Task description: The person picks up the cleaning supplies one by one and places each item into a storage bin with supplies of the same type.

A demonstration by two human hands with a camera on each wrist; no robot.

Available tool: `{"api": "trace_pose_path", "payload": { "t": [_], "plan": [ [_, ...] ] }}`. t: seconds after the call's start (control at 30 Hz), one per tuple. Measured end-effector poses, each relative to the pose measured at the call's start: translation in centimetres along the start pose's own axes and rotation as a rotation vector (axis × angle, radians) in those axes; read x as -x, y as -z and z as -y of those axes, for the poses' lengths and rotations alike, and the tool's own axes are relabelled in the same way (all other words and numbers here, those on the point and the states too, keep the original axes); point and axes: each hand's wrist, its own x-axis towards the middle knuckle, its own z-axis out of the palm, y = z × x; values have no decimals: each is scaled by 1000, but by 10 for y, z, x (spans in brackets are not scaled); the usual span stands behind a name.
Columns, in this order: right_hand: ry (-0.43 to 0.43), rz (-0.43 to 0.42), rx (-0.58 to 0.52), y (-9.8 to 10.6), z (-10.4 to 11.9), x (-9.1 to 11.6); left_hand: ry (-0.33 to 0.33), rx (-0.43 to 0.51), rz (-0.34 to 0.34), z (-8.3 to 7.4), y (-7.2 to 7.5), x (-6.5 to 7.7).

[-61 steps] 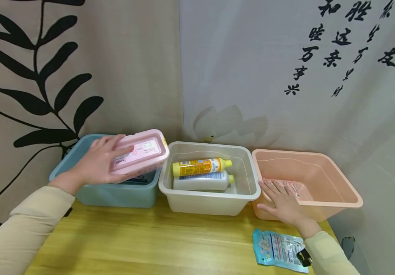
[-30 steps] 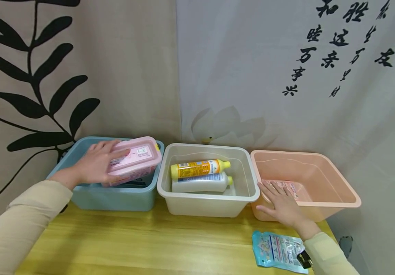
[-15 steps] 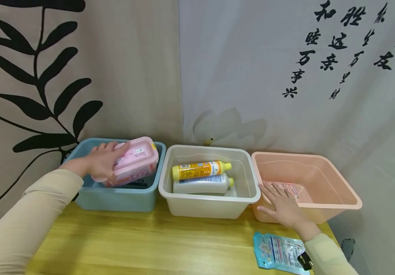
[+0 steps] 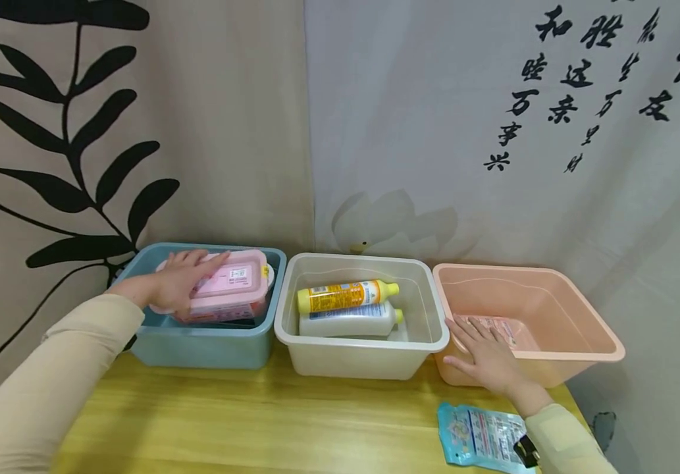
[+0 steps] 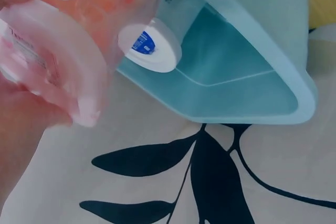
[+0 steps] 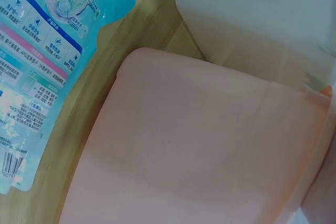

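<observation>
In the head view my left hand (image 4: 176,283) grips a pink lidded plastic box (image 4: 235,276), held tilted within the mouth of the blue bin (image 4: 203,349). The left wrist view shows orange and pink contents through the box's clear side. Beside it in that bin is a white round-ended item (image 5: 160,51) with a blue label; a dark item under the box is mostly hidden. My right hand (image 4: 484,352) rests on the front left rim of the peach bin (image 4: 529,280), fingers straight. A pink-and-white packet (image 4: 499,326) lies inside that bin, partly behind the fingers.
Between them stands a cream bin (image 4: 351,359) holding a yellow bottle (image 4: 345,296) and a white bottle (image 4: 345,322). A light-blue pouch (image 4: 482,431) lies on the wooden table (image 4: 268,421), near my right sleeve. A printed curtain (image 4: 233,131) hangs behind the bins.
My left hand has lowered the pink box from above the blue bin's right side down and leftward into its mouth. The right hand stays on the peach rim.
</observation>
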Motion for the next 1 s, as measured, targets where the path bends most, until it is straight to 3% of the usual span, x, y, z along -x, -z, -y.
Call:
{"api": "trace_pose_path", "payload": {
  "t": [0.17,0.5,0.73,1.0],
  "plan": [
    [-2,-10,7,2,-1,0,-29,32,18,0,-1,5],
    [5,-16,-15,-1,1,1,-58,-17,68,-5,-4,12],
    [15,-27,-3,-3,2,1,-17,-67,117,-3,-13,5],
    [16,-31,15,-1,2,1,40,-43,161,-1,-18,-1]
  ]
}}
